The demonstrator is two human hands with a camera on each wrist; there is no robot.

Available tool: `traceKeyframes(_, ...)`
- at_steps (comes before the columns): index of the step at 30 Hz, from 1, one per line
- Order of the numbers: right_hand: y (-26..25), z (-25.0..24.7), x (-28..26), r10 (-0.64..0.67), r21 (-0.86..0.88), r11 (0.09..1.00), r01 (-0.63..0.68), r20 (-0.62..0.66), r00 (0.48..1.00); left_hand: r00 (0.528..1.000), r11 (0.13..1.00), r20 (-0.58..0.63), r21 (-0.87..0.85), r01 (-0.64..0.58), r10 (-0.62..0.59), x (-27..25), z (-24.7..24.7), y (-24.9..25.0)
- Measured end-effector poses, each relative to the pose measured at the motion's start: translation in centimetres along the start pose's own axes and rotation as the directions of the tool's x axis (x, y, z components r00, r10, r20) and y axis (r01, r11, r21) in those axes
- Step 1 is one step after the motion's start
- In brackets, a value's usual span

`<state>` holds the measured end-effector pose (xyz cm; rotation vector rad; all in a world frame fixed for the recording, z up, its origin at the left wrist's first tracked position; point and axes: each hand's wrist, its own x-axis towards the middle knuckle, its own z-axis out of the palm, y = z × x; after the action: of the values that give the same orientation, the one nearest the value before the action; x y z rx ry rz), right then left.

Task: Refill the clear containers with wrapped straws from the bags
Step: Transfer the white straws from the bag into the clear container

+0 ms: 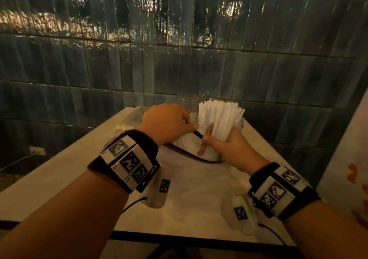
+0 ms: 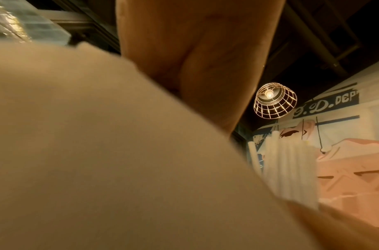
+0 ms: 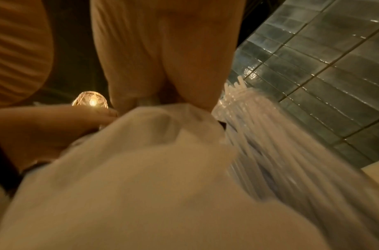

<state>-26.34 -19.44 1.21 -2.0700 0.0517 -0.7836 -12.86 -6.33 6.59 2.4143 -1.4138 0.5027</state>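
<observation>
Dark tiled wall fills the upper frame above a pale desk [image 1: 59, 171] where, at centre, the right hand [image 1: 229, 145] clutches a bundle of wrapped straws [image 1: 221, 117] over the clear container [image 1: 240, 124], probably to feed them in, while the left hand [image 1: 167, 123] pinches the bag [image 1: 191, 171] rim, likely holding it open.

We count two hands, left [image 1: 167, 122] and right [image 1: 229, 145], one clear container [image 1: 240, 124], one bag [image 1: 191, 171], and many wrapped straws [image 1: 221, 117].

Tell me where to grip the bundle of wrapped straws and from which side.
Grip the wrapped straws low on the bundle, as the right hand does, coming from the near right. The tops fan out loose above; the lower part is tight enough for curled fingers to encircle.
</observation>
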Motion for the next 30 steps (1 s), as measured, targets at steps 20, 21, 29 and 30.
traceKeyframes(20, -6.1, -6.8, 10.6, -0.043, -0.071, 0.997, 0.031, -0.182, 0.982, 0.997, 0.996, 0.008, -0.052, -0.079, 0.080, 0.8, 0.8, 1.6)
traceKeyframes(21, -5.9, -6.6, 10.8, -0.042, -0.076, 0.997, 0.029, -0.172, 0.984, 0.997, 0.995, 0.009, -0.058, -0.080, 0.080, 0.9, 0.8, 1.5)
traceKeyframes(29, 0.5, -4.2, 10.0, 0.253, -0.200, 0.936, -0.288, -0.185, 0.950, 0.995, 0.993, -0.017, -0.070, -0.100, 0.099, 0.5, 0.7, 1.3)
traceKeyframes(30, 1.0, -4.0, 9.9, 0.298, -0.173, 0.926, -0.335, -0.210, 0.931, 0.995, 0.992, -0.017, -0.074, -0.100, 0.099, 0.5, 0.6, 1.3)
